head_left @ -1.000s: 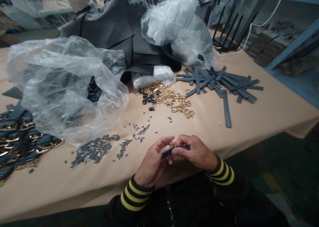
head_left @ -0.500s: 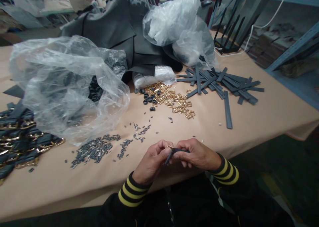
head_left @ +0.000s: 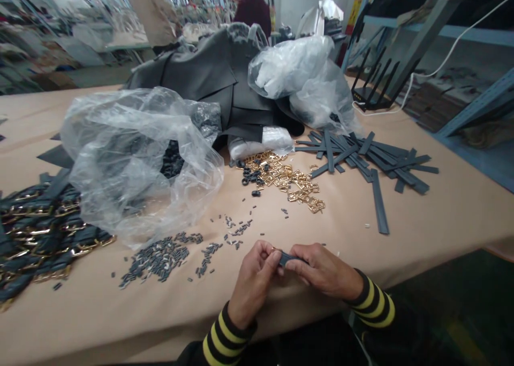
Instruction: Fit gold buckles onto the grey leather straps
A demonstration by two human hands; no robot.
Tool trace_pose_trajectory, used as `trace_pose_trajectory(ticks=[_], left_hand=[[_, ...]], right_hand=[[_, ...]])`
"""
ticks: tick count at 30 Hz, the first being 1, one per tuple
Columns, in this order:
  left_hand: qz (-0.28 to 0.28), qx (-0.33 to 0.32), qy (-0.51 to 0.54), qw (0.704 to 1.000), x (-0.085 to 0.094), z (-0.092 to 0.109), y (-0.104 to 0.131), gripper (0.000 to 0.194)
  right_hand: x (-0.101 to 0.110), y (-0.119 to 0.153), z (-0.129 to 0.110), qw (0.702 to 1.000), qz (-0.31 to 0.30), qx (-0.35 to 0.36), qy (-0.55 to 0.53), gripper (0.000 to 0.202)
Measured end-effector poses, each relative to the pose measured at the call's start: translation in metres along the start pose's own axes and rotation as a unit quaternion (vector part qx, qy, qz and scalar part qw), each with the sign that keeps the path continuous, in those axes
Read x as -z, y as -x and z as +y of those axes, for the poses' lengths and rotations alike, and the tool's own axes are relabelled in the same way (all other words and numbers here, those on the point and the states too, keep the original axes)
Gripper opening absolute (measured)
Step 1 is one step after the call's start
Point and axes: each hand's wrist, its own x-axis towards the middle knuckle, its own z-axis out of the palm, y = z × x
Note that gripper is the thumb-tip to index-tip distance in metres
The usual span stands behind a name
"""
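Note:
A dark strap point(head_left: 286, 258) with a bit of gold metal at its left end is held between both hands near the table's front edge. My left hand point(head_left: 257, 277) pinches the end with the gold metal, and my right hand point(head_left: 321, 267) grips the strap from the other side. Beyond them lies a pile of gold buckles point(head_left: 295, 181) with a few black rings point(head_left: 251, 174). Small dark pieces point(head_left: 160, 259) are heaped to the left of my hands. Loose dark straps point(head_left: 361, 154) are piled at the right, one point(head_left: 379, 201) lying apart.
A clear plastic bag point(head_left: 140, 157) stands left of centre, beside finished-looking straps with gold parts point(head_left: 36, 232). Dark sheets point(head_left: 196, 66), another plastic bag point(head_left: 297, 69) and a black router point(head_left: 371, 96) are at the back. Two people stand beyond the table.
The view has tilted up, so things sit lower and further right. The strap between my hands now lies flatter, its hanging end no longer visible. Both hands still hold it.

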Motion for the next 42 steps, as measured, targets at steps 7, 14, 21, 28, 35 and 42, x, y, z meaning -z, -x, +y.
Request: trace_pose_trajectory(ticks=[7,14,21,28,35,42], left_hand=[[-0.118,0.042,-0.013,0.992,0.026,0.012,-0.011,0.027],[0.018,0.021,0.000,1.000,0.031,0.006,-0.023,0.019],[0.076,0.024,0.055,0.995,0.027,0.007,-0.022,0.020],[0.091,-0.016,0.053,0.994,0.024,0.003,-0.022,0.020],[0.078,-0.059,0.041,0.994,0.015,-0.003,-0.012,0.018],[0.075,-0.066,0.027,0.995,0.004,-0.002,-0.001,0.016]], right_hand=[[0.018,-0.024,-0.004,0.987,-0.047,0.049,0.148,0.024],[0.042,-0.123,-0.021,0.931,0.149,0.038,0.330,0.016],[0.027,-0.159,-0.024,0.918,0.113,0.007,0.381,0.014],[0.032,-0.076,-0.028,0.981,0.121,0.048,0.146,0.013],[-0.006,-0.031,-0.008,0.981,0.167,-0.027,-0.093,0.014],[-0.010,-0.027,-0.007,0.946,0.196,-0.054,-0.253,0.011]])
